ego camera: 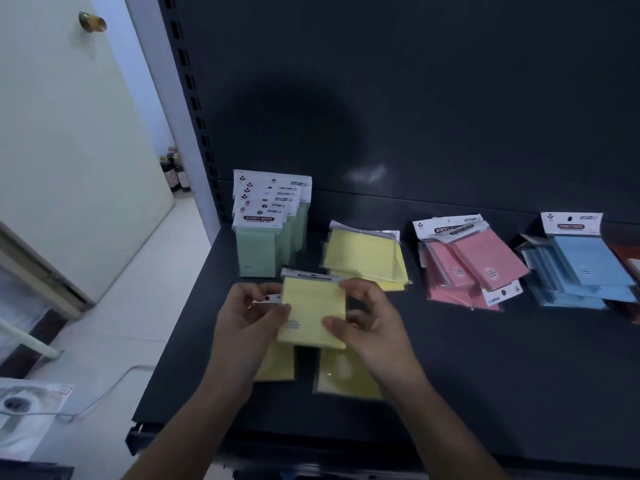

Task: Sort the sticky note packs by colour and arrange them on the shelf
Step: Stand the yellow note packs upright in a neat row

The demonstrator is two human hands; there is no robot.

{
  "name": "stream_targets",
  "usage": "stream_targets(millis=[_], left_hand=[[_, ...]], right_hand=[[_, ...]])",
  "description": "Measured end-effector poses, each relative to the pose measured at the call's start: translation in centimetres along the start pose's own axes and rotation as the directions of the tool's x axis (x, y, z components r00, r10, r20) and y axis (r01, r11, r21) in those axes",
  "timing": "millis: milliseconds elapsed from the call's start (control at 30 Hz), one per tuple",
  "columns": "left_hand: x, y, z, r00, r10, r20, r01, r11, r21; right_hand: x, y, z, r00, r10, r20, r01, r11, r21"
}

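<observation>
sorting looks largely done, by my reading: on the dark metal shelf (467,368) four colour groups already lie apart. the pale green sticky note packs (258,252) stand upright in a neat row at the back left, which i take as the finished look. the loose heap of yellow packs (365,259), the heap of pink packs (462,268) and the heap of blue packs (585,268) to their right are gathered by colour but slump and overlap, so tidying is left. both hands work at the front: the left hand (242,327) and the right hand (372,329) each pinch a side of one square yellow pack in clear wrap (311,315), lifted above the shelf just in front of the green row. a white header strip (266,298) shows at the left fingers; whether it is a second pack i cannot tell. two more yellow packs (277,370) lie flat under the hands. no box or bin shows; the shelf alone bears everything. something reddish (627,254) sits cut off at the far right edge.
</observation>
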State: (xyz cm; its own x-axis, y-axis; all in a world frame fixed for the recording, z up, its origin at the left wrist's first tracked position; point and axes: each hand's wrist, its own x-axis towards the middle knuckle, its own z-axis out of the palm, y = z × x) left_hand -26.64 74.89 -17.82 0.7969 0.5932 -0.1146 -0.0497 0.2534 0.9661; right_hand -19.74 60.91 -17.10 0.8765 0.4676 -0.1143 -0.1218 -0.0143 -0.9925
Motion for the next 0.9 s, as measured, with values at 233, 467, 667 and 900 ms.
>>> stream_targets(millis=[233,467,667,900], left_hand=[[-0.9,-0.5,-5.2,0.975,0.218,-0.051,-0.172,0.874,0.455],[-0.5,-0.6,-5.8,0.944,0.328,0.034,-0.237,0.605,0.760],[1.5,0.7,-3.5,0.939,0.289,0.186,-0.328,0.596,0.733],[5.0,0.5,4.4,0.945,-0.024,0.326,-0.198,0.751,0.630]], right_hand=[[-0.6,0.6,3.9,0.980,-0.100,0.170,0.178,0.818,-0.547],[-0.2,1.6,4.7,0.967,-0.159,0.199,0.255,0.636,-0.729],[0.7,0.5,2.4,0.941,-0.340,-0.005,0.253,0.711,-0.656],[3.8,-0.3,-3.0,0.925,-0.159,-0.345,-0.060,0.835,-0.546]])
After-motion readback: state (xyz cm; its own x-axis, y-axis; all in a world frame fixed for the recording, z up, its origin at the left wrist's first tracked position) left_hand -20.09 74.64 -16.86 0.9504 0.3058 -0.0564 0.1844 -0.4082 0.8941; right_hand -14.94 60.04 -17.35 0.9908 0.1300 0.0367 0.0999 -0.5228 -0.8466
